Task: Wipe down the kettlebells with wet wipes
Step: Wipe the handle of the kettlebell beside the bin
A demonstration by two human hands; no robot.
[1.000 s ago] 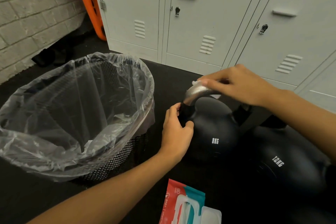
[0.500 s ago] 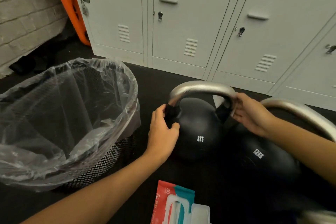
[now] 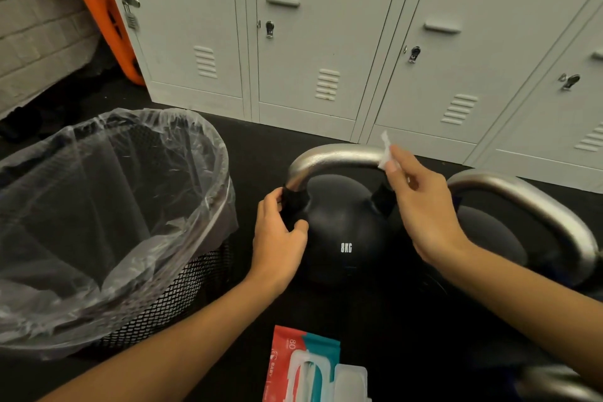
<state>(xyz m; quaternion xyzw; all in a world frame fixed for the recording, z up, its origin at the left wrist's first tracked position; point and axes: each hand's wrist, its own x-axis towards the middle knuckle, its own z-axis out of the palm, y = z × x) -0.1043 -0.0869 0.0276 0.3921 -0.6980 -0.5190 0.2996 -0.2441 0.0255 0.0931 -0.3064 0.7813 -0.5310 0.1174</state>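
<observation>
The black kettlebell marked 8KG stands upright on the dark floor between the two hands. The left hand grips the black base of its silver handle on the near left side, fingers and thumb curled round it. The right hand is raised at the handle's right end, its thumb and fingers pinching a small white wet wipe that touches the top right curve of the metal. Just beyond the right hand, to its right, sits a second, larger kettlebell with a broad silver handle arching over it. Below the hands, near the forearms, lies a red and teal pack of wet wipes with its clear plastic lid flipped open. To the left of the left hand stands a black mesh bin lined with a clear plastic bag. Beyond both hands runs a row of pale grey lockers, and an orange board leans at their left end beside a brick wall.
</observation>
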